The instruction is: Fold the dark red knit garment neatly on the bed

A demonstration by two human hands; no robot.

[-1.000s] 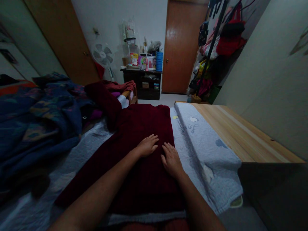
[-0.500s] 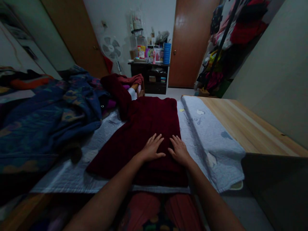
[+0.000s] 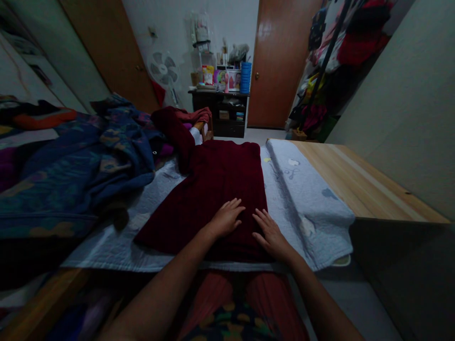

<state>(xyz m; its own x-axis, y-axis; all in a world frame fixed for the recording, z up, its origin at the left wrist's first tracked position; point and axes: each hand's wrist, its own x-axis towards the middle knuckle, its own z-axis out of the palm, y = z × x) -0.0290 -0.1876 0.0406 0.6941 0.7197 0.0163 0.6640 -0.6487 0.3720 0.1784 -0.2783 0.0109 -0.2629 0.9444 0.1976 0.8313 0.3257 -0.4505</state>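
Note:
A dark red garment (image 3: 227,175), seemingly a long-sleeved top, lies spread on the pale quilted sheet (image 3: 316,199) in front of me. One sleeve stretches off toward the back left, while the body's right side forms a fairly straight edge. My left hand (image 3: 227,217) rests on the middle of the cloth with its fingers extended. Near the right edge of the garment, my right hand (image 3: 272,232) lies with fingers stretched out and thumb apart. Neither hand grips anything.
A heap of clothes with a blue patterned garment (image 3: 121,156) covers the left side. Bare wooden board (image 3: 341,175) extends at the right. Behind are a dark cabinet (image 3: 216,121), a white fan (image 3: 164,68), a brown door (image 3: 273,66) and hanging clothes (image 3: 359,47).
My right hand has shifted slightly down and to the right on the garment. The left hand stays at nearly the same place, its fingers closer together. The view has tilted slightly.

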